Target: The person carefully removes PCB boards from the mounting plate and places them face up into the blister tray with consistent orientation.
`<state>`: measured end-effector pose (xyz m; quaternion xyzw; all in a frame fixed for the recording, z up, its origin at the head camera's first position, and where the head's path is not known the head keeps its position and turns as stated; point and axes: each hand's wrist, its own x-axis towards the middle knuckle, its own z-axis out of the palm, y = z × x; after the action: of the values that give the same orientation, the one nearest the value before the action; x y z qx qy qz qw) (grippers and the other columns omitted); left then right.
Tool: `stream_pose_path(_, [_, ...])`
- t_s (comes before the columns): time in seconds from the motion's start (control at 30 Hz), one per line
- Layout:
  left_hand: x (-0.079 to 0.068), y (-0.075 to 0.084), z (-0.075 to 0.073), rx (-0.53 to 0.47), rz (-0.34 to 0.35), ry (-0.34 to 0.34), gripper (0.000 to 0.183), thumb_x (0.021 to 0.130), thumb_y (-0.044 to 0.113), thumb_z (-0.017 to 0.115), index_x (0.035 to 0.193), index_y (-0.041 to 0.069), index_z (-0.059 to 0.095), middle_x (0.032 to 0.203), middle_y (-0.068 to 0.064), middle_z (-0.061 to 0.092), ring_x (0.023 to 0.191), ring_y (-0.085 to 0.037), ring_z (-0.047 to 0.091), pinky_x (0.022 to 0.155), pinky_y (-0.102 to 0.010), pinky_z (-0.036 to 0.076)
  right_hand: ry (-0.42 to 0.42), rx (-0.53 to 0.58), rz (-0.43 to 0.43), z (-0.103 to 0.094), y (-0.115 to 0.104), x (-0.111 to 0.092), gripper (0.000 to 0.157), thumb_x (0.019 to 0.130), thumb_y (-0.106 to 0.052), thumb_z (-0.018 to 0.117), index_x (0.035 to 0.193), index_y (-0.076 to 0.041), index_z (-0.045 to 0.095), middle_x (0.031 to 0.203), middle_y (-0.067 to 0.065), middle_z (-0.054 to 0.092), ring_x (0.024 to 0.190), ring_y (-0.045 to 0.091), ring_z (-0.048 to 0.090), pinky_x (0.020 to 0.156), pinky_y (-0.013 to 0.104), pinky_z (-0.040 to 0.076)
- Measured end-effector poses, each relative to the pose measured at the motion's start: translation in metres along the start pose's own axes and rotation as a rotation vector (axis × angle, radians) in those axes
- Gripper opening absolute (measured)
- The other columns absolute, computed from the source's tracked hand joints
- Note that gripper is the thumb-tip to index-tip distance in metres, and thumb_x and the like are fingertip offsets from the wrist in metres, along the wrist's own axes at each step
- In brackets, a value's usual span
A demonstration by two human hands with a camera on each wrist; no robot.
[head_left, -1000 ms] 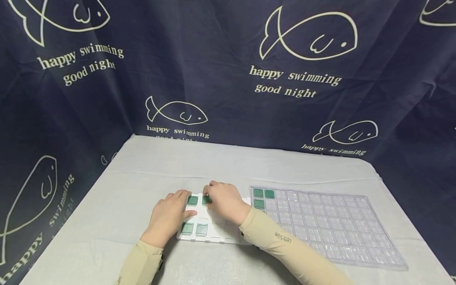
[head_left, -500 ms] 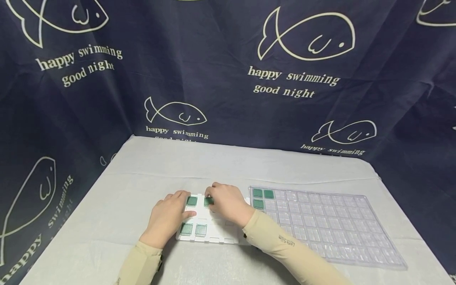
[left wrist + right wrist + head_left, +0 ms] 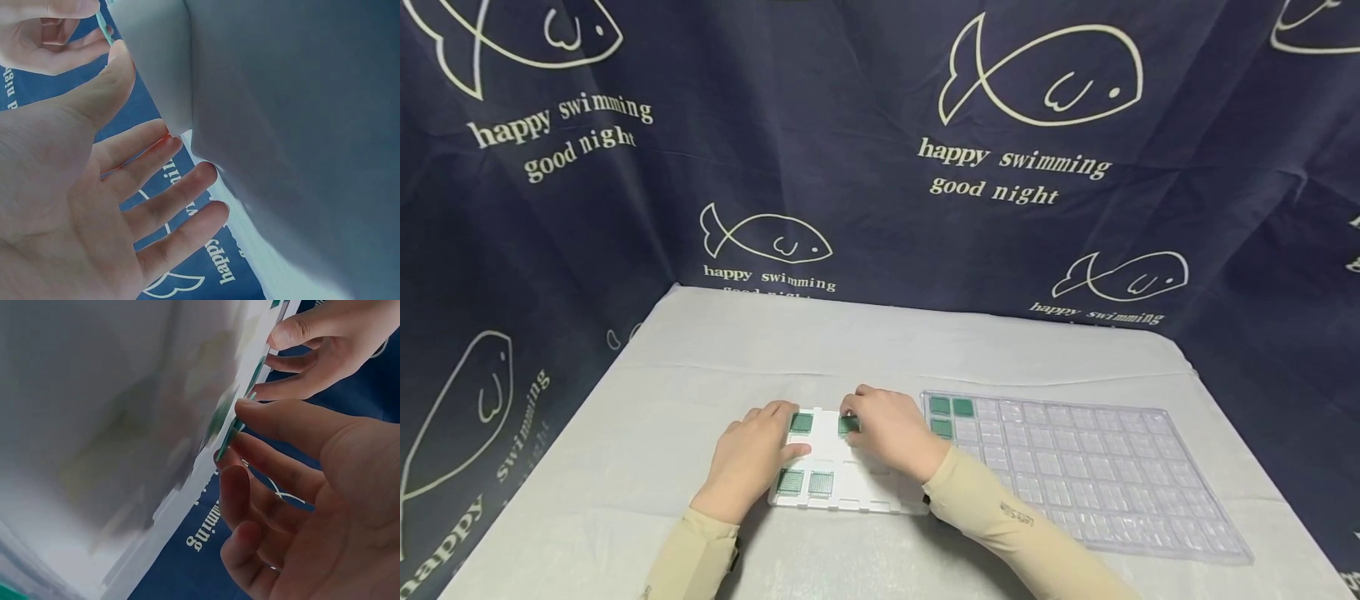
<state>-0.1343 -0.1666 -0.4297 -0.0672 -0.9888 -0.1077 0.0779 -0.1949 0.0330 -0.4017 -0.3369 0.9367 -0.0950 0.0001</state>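
In the head view, my right hand (image 3: 891, 429) pinches a small green perfboard (image 3: 848, 425) over the far side of a white tray (image 3: 865, 483). The right wrist view shows this board (image 3: 229, 437) edge-on between thumb and fingertips. My left hand (image 3: 751, 454) rests at the tray's left end, its thumb on the top surface. The left wrist view has the left fingers (image 3: 178, 187) spread and nearly straight, fingertips at the tray's edge. Another perfboard (image 3: 801, 423) lies beside the left fingertips. Two more, a left one (image 3: 790, 482) and a right one (image 3: 821, 483), lie along the near edge.
To the right is a clear plastic tray (image 3: 1213, 557) divided into many small compartments. Green boards (image 3: 962, 407) sit in its far left corner, partly screened by my right forearm (image 3: 1000, 517). A dark blue fish-print curtain (image 3: 880, 225) encloses the table (image 3: 820, 333).
My right hand has shifted slightly right along the white tray with the perfboard in its fingers. My left hand keeps its place on the tray. The whole head view has drifted a little.
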Motion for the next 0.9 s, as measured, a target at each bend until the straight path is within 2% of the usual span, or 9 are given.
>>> stream_pose_path(0.33, [-0.001,0.001,-0.001,-0.018,-0.013,-0.014,0.064,0.082,0.042,0.08,0.13,0.003,0.063,0.127,-0.013,0.07,0.108,-0.034,0.069,0.077,-0.048,0.058,0.034,0.002,0.016,0.001,0.01,-0.01,0.024,0.084,-0.018,0.082,0.107,-0.013,0.076,0.097,0.001,0.073,0.077,0.016,0.07,0.059,0.029,0.054])
stream_pose_path(0.6, [-0.002,0.001,-0.002,-0.031,-0.009,-0.002,0.063,0.081,0.041,0.081,0.128,0.003,0.064,0.127,-0.013,0.07,0.108,-0.034,0.069,0.077,-0.048,0.058,0.052,-0.01,0.027,-0.002,0.017,-0.019,0.025,0.083,-0.019,0.084,0.106,-0.014,0.076,0.097,0.0,0.073,0.074,0.014,0.068,0.055,0.025,0.05])
stream_pose_path(0.9, [-0.001,0.001,-0.002,-0.03,-0.009,-0.005,0.061,0.081,0.04,0.081,0.128,0.004,0.064,0.127,-0.012,0.07,0.108,-0.034,0.069,0.077,-0.048,0.057,0.038,0.023,0.076,-0.006,0.026,-0.029,0.025,0.082,-0.018,0.085,0.105,-0.014,0.075,0.096,0.0,0.072,0.074,0.017,0.067,0.056,0.03,0.052])
